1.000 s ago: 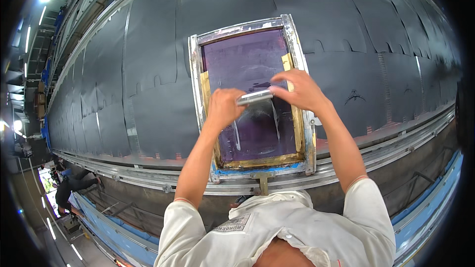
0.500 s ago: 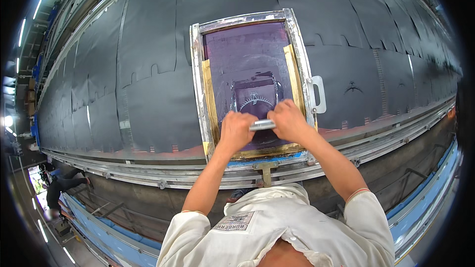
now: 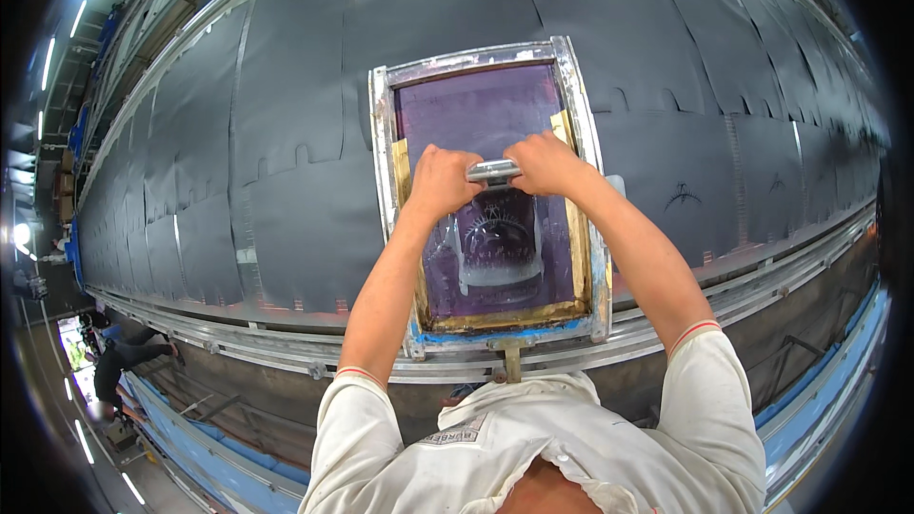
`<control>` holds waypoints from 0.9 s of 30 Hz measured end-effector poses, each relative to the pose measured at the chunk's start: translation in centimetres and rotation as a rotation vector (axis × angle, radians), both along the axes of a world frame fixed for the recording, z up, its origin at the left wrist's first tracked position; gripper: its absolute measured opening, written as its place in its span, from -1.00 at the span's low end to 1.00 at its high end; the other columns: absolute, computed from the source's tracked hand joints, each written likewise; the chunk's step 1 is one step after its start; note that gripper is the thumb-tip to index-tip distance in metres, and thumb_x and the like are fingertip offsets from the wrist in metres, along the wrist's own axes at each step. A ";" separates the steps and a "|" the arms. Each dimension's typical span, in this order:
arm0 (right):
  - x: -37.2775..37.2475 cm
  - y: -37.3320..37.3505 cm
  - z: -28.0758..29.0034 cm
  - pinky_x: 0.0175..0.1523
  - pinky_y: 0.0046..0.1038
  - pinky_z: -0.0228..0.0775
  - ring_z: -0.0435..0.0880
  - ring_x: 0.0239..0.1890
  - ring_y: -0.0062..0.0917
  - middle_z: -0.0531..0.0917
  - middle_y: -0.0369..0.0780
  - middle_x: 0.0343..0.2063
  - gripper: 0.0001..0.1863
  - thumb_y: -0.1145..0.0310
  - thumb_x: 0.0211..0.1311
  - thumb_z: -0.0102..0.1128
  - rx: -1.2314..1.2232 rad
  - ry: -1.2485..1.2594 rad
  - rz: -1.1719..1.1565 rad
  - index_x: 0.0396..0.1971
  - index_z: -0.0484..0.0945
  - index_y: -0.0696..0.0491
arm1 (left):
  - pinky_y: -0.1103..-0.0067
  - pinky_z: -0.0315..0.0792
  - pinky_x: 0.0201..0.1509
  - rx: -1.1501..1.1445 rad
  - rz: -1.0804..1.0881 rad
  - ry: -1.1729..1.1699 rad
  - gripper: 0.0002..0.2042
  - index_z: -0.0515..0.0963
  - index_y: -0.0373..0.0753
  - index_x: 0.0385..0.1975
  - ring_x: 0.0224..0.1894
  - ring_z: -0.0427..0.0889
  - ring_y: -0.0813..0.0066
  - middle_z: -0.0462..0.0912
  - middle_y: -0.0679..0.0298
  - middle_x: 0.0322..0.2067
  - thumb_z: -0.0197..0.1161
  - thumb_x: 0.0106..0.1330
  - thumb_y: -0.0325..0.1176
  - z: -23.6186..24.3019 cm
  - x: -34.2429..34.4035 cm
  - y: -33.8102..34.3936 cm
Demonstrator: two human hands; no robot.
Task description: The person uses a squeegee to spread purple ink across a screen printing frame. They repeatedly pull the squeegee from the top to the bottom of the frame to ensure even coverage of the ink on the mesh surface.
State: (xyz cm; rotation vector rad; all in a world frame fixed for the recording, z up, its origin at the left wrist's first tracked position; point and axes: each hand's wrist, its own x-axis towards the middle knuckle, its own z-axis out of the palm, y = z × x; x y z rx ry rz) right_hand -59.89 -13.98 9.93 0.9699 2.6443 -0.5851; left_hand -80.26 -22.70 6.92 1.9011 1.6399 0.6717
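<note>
A metal-handled squeegee [image 3: 493, 171] spans the gap between my hands, over the purple mesh of a screen printing frame [image 3: 382, 133]. My left hand [image 3: 444, 179] is closed round its left end, and my right hand [image 3: 543, 164] grips the right end. On the mesh [image 3: 447, 276], just nearer to me than the squeegee, shows a curved, spiky emblem with wet, pale ink around it. Gold tape [image 3: 578, 257] lines the inner sides of the frame. My hands hide the squeegee's ends, and its blade is mostly out of sight.
Dark sheet panels [image 3: 295, 114] cover the long table under the frame, and one to the right carries a printed emblem [image 3: 682, 196]. Metal rails [image 3: 276, 343] run along the near edge, with a bracket [image 3: 512, 362] at the frame. Another person [image 3: 119, 362] is at far lower left.
Both hands have moved away from me with the squeegee, from the near part of the mesh to beyond the emblem. The emblem area now looks wetter and darker.
</note>
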 end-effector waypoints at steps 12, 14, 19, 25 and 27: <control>2.8 -6.6 -1.8 0.01 -0.14 0.44 0.69 -0.19 -0.15 0.71 -0.11 -0.41 -0.81 0.31 0.04 0.42 0.088 0.184 0.033 -0.35 0.63 0.02 | 0.29 0.35 -0.16 0.152 -0.020 0.070 -0.91 0.69 -0.10 -0.49 -0.39 0.66 0.12 0.70 0.20 -0.51 0.47 0.01 -0.38 -0.6 2.2 -6.4; 4.0 -10.8 -2.1 0.02 -0.16 0.43 0.68 -0.17 -0.18 0.70 -0.15 -0.40 -0.79 0.37 -0.03 0.41 0.094 0.182 0.066 -0.36 0.59 0.01 | 0.28 0.36 -0.17 0.163 -0.037 0.067 -0.89 0.69 -0.09 -0.48 -0.37 0.68 0.16 0.70 0.24 -0.49 0.49 -0.01 -0.39 -1.5 3.2 -10.5; 5.5 -10.5 0.6 0.11 -0.15 0.45 0.68 -0.07 -0.15 0.75 -0.10 -0.24 -0.53 0.08 0.10 0.54 -0.063 0.441 -0.261 -0.09 0.69 0.07 | 0.26 0.41 -0.17 0.069 -0.037 0.020 -0.85 0.74 -0.11 -0.43 -0.33 0.69 0.17 0.73 0.25 -0.46 0.50 -0.03 -0.40 -1.6 3.3 -10.6; 11.5 -4.6 -5.3 0.07 -0.12 0.47 0.69 -0.09 -0.09 0.75 -0.07 -0.22 -0.67 0.14 0.35 0.31 0.400 0.506 -0.973 -0.09 0.66 0.08 | 0.28 0.58 -0.06 0.044 0.056 0.056 -0.77 0.79 -0.15 -0.32 -0.19 0.72 0.07 0.78 0.16 -0.34 0.53 -0.05 -0.41 -1.8 0.2 -4.7; 10.9 -4.4 -4.3 -0.02 -0.13 0.49 0.72 -0.21 -0.10 0.75 -0.07 -0.31 -0.73 0.18 0.39 0.26 0.089 0.402 -1.139 -0.12 0.64 0.07 | 0.26 0.54 -0.04 0.007 0.066 0.038 -0.82 0.77 -0.11 -0.35 -0.21 0.70 0.09 0.77 0.18 -0.32 0.49 0.00 -0.39 -1.9 -1.2 -2.6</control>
